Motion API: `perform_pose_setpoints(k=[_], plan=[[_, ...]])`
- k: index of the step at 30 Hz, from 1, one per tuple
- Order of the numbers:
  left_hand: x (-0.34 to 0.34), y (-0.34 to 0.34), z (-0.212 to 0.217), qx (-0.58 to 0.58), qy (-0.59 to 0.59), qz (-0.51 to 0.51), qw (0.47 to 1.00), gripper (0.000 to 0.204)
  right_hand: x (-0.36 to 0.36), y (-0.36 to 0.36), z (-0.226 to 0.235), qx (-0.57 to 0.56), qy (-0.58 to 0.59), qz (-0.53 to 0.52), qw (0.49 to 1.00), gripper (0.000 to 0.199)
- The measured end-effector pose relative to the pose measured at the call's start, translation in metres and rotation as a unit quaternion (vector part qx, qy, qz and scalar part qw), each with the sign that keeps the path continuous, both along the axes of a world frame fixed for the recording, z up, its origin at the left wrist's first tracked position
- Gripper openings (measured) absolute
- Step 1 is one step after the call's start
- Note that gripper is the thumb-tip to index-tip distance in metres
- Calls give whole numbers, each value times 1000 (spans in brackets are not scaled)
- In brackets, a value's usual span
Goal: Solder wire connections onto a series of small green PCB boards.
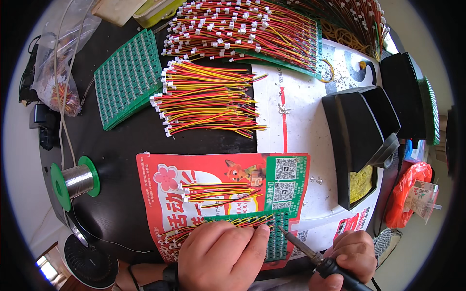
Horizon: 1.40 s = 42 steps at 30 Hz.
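My right hand [352, 257] grips a soldering iron [330, 267] by its black handle. The iron's metal tip points left at a green circuit board panel [278, 242], close to my left fingertips. With fingers pressed together, my left hand [218, 257] bends over this panel and pinches at a thin wire; the exact grip is partly hidden. Red, yellow and black wires [238, 221] lie in a row along the panel's far part, some under my hand. A few loose wires with white connectors [218, 191] rest on the red printed sheet [150, 194] just beyond.
A large bundle of connector wires [208, 99] lies farther back, beside stacked green panels [128, 77]. More wired panels [242, 29] are behind. At left stands a solder wire spool [77, 180]. To the right is a black iron stand [344, 140] with a yellow sponge [361, 184].
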<state>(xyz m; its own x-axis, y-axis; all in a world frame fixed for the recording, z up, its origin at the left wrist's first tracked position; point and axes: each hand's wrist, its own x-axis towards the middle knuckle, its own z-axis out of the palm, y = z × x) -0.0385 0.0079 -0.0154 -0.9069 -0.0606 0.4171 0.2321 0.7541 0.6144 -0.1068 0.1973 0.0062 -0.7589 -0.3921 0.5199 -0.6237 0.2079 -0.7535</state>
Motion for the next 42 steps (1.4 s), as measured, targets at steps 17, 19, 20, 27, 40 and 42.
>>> perform_pose_setpoints(k=[17, 19, 20, 27, 40, 42], plan=[[-1, 0, 0, 4, -5, 5, 1000, 15, -3, -2, 6, 47, -17, 16, 999, 33], [-2, 0, 5, 4, -15, 6, 1000, 15, -3, -2, 5, 48, -14, 16, 999, 33], [-3, 1, 7, 5, -25, 7, 1000, 15, -3, -2, 3, 47, -14, 16, 999, 33], [-2, 1, 6, 4, -36, 14, 999, 15, 20, 11, -4, 93, -19, -99, 991, 38], [-7, 3, 9, 88, -10, 52, 995, 12, 0, -3, 1, 9, 4, -21, 1000, 31], [-10, 6, 7, 89, -37, 44, 994, 12, -1, 2, 3, 22, 1, -20, 1000, 31]])
